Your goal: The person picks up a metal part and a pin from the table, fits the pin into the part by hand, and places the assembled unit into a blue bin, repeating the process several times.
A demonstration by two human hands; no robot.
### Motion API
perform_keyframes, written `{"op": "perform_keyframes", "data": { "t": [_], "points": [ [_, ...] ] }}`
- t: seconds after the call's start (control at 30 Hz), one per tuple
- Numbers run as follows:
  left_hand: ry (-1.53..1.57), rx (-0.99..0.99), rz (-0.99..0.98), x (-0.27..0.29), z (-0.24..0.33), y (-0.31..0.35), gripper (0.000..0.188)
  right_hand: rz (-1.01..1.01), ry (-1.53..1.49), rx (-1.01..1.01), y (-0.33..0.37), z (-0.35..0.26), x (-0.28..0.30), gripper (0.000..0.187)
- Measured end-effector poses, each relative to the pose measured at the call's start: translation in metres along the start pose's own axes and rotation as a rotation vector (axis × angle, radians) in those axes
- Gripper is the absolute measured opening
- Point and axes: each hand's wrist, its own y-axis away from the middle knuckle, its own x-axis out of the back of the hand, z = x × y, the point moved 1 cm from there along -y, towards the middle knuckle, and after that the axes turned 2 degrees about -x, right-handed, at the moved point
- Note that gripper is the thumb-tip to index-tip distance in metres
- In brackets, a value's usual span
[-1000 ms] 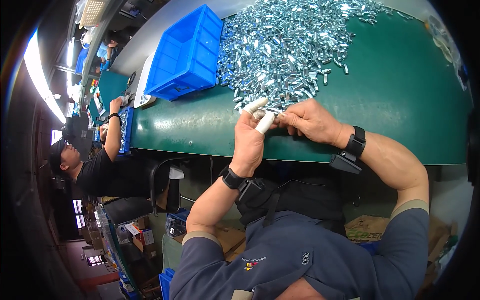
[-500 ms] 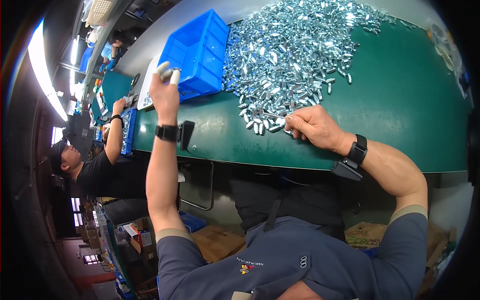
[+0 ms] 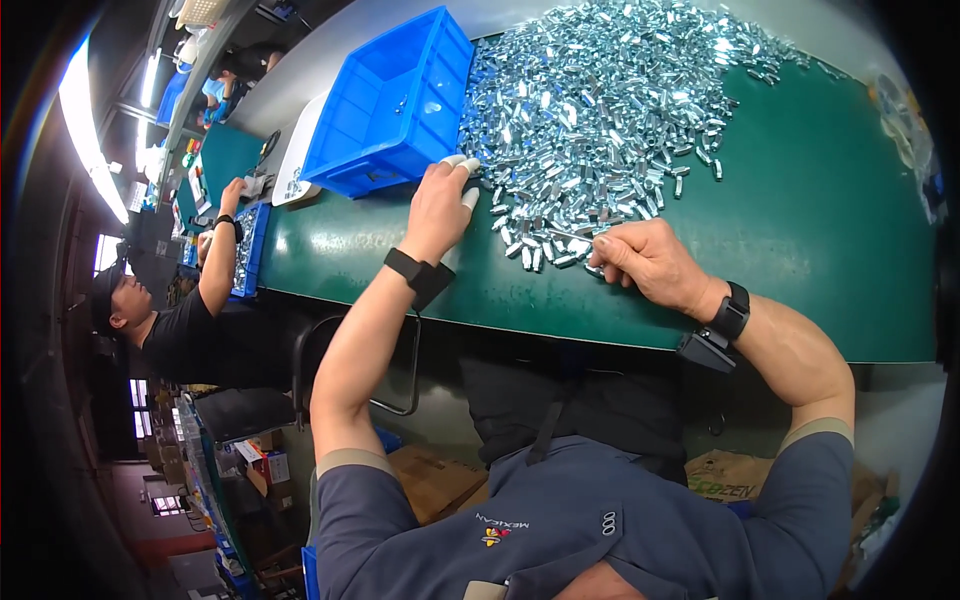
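Observation:
A large heap of small shiny metal parts (image 3: 590, 110) covers the middle of the green tabletop. My left hand (image 3: 440, 208), with white covers on its fingertips, reaches the heap's left edge beside the front corner of a blue plastic bin (image 3: 375, 165). Its thumb stands apart from the fingers, and I see nothing held. A small piece shows against the bin's inside wall. My right hand (image 3: 655, 265) is closed in a pinch at the heap's near edge. From its fingertips a thin metal rod (image 3: 572, 236) points left over the parts; its other end is hidden in the hand.
A white tray (image 3: 292, 160) stands left of the bin. Further left, a person in black (image 3: 190, 335) works at a blue crate of metal parts (image 3: 250, 255). A clear plastic bag (image 3: 900, 125) lies at the far right. Cardboard (image 3: 435, 480) is below the table.
My left hand has come down and right, from over the blue bin to the heap's edge, and its fingers have parted. The right hand keeps its pinch. The whole view has shifted slightly.

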Motion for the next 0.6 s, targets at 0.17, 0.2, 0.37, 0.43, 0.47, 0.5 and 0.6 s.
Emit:
{"op": "perform_keyframes", "data": {
  "t": [0.17,0.2,0.37,0.43,0.47,0.5,0.6],
  "points": [
    [0.051,0.165,-0.005,-0.012,0.005,0.009,0.041,0.001,-0.006,-0.014,0.001,0.001,0.002,0.039],
    [0.147,0.210,-0.033,-0.011,0.008,0.014,0.042,0.013,-0.011,-0.002,0.001,0.001,0.002,0.041],
    [0.380,0.400,-0.052,0.014,0.027,0.020,0.043,0.021,-0.020,-0.009,0.002,0.003,0.000,0.040],
    [0.400,0.461,-0.035,0.012,0.021,0.023,0.042,0.022,0.000,-0.015,0.003,0.000,0.003,0.038],
    [0.325,0.352,-0.023,0.011,0.015,0.024,0.042,0.017,0.010,-0.015,0.001,-0.002,0.004,0.037],
    [0.250,0.243,-0.012,0.009,0.010,0.024,0.041,0.008,0.011,-0.021,0.000,-0.004,0.004,0.037],
    [0.313,0.230,-0.040,0.007,0.007,0.033,0.040,-0.025,0.068,0.015,0.000,-0.008,0.004,0.037]
  ]
}}
